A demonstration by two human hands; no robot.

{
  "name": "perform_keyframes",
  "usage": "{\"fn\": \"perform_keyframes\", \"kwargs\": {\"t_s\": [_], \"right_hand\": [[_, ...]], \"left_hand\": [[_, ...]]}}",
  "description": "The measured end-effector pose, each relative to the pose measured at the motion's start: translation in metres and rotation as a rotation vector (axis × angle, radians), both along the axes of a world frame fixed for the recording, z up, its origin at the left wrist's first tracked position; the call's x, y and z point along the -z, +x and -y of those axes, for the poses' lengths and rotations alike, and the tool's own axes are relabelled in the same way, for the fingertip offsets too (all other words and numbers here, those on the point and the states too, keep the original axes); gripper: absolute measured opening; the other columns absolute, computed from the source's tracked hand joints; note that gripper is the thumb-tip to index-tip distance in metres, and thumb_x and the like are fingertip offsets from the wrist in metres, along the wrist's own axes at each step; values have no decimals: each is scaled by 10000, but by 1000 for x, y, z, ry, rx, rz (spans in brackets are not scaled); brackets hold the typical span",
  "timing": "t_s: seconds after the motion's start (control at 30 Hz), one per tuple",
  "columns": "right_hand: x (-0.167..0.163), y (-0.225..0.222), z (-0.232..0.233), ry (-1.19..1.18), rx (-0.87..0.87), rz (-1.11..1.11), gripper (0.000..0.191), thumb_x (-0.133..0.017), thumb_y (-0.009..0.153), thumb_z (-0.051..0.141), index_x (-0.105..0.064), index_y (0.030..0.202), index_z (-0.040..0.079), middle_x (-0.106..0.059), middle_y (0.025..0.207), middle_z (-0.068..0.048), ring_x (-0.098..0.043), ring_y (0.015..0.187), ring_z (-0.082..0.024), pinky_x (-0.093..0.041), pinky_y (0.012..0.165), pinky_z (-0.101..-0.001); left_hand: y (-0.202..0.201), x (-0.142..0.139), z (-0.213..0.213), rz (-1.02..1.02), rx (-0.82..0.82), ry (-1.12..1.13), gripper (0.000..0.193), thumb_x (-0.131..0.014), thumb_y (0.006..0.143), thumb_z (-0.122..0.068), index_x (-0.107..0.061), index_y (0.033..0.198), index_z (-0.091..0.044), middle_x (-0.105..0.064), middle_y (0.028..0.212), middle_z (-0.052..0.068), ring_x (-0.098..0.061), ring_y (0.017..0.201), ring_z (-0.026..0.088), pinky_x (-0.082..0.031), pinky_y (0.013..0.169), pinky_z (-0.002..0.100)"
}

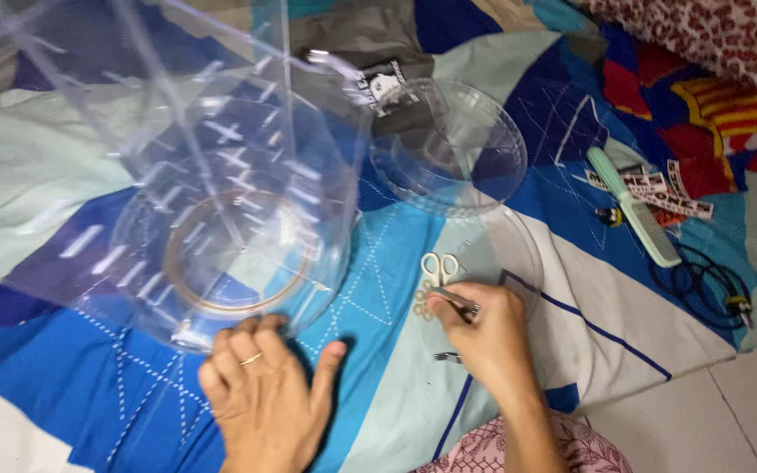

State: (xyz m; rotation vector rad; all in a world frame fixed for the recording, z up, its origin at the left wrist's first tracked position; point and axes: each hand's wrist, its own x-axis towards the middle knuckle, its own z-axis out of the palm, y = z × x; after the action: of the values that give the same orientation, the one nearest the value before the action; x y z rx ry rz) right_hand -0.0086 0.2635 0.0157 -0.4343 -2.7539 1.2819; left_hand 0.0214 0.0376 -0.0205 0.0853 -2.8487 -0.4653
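Presently, item held: small slim metal tool (456, 302), pinched at the right hand's fingertips, kind too small to tell
Right hand (482, 337): fingers (449, 308) closed together on the metal tool, thumb side hidden
Tool axis: runs left to right across the fingertips, slightly down toward the right
Nearest object: small white-handled scissors (439, 269), just beyond the right fingertips, handles away from the person
Small pale rings (422, 304): just left of the right fingertips, touching or nearly so; cannot tell which
Left hand (260, 385): fingers together and flat, tips at the near rim of the large clear plastic container (229, 219); holds nothing
Container: directly beyond the left fingers, open mouth facing the camera
Round clear plastic lid (449, 144): well beyond the right fingers
Nearer hand to scissors: the right
Support: blue, white and pale green quilted cloth (89, 385)
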Motion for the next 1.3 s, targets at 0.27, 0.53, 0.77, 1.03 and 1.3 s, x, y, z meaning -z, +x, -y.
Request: {"fn": "perform_keyframes", "kwargs": {"t_s": [0.27,0.53,0.77,1.03,1.3], "right_hand": [[0,2,7,-57,-2,-42,126,-747,832,86,-794,919,7,-800,762,-82,-757,643,-105,-578,584,-257],[-2,5,5,-110,50,-89,127,-750,845,91,-792,926,3,-795,744,-65,-662,577,-67,-513,512,-258],[-11,-7,-1,-907,158,-103,258,-662,965,240,-744,999,-3,-695,705,-140,-371,379,-35,-250,360,-230],[-39,-71,60,-999,16,-52,318,-687,921,266,-716,992,-43,-770,853,-191,-315,336,-17,-189,326,-228],[-47,-82,106,-975,6,-57,192,-750,888,158,-738,965,-17,-713,854,-90,-322,354,-20,-193,334,-249]], "left_hand": [[16,8,-16,-183,124,77,966,-603,831,-646,-393,1454,62,-353,1531,249,-216,1464,446,-156,1162,573],[19,16,-23,-237,290,161,965,-723,776,-554,-352,1458,20,-312,1535,282,-202,1455,488,-168,1151,603],[-9,-18,-24,-369,329,350,845,-832,762,-376,-403,1352,51,-375,1485,323,-355,1385,511,-280,1111,592],[-61,-43,3,-499,213,361,819,-871,731,-336,-431,1279,84,-438,1372,323,-424,1262,489,-344,1053,575],[-62,-54,14,-464,239,506,814,-869,622,-199,-445,1270,52,-407,1381,328,-397,1267,510,-334,1055,570]]}}
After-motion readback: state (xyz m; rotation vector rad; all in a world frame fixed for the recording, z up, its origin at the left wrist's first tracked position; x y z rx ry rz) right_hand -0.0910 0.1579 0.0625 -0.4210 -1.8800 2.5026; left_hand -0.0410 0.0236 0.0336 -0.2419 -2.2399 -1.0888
